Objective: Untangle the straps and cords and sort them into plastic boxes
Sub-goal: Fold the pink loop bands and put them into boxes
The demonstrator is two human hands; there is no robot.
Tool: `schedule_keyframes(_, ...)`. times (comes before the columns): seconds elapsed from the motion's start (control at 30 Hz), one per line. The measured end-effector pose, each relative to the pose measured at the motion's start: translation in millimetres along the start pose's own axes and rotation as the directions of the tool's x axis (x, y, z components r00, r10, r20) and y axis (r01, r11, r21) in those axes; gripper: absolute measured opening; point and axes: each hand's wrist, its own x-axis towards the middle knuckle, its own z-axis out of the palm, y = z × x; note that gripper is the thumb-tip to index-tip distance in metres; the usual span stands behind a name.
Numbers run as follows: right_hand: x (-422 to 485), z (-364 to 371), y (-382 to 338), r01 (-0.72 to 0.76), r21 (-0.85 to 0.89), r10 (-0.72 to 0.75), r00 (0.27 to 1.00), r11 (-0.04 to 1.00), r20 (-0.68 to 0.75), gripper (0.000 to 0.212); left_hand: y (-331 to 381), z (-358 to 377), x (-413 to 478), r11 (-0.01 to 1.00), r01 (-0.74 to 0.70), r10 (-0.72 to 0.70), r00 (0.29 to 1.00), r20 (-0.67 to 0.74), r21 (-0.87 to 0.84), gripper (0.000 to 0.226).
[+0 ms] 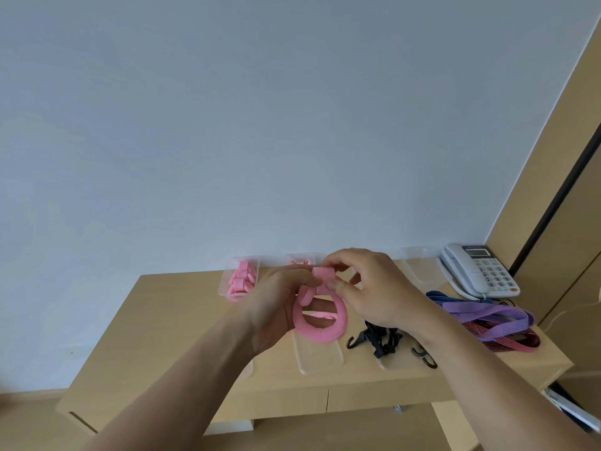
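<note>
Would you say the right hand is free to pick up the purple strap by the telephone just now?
Probably not yet: the right hand is pinching the pink strap together with the left hand. The purple strap itself lies uncovered on the desk close by.

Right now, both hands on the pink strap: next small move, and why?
Probably wind the hanging loop onto the small roll. The left hand and right hand pinch a rolled end of the pink strap at the top, while a wide loop hangs loose below, so it is not yet compact like the pink rolls in the plastic box at the far left.
</note>
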Motion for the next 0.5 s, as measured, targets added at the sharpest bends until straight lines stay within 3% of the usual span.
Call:
schedule_keyframes(0.27,18,33,-11,-0.097,0.179,0.113,0.991,0.979,-0.079,0.014,5,-35,-14,0.990,0.031,-0.017,0.995,0.101,-0.136,0.044)
schedule_keyframes(0.5,32,64,-13,-0.250,0.300,0.262,0.965,0.921,0.000,0.007,-2,-72,-19,0.979,0.103,-0.079,0.987,0.139,-0.174,0.048)
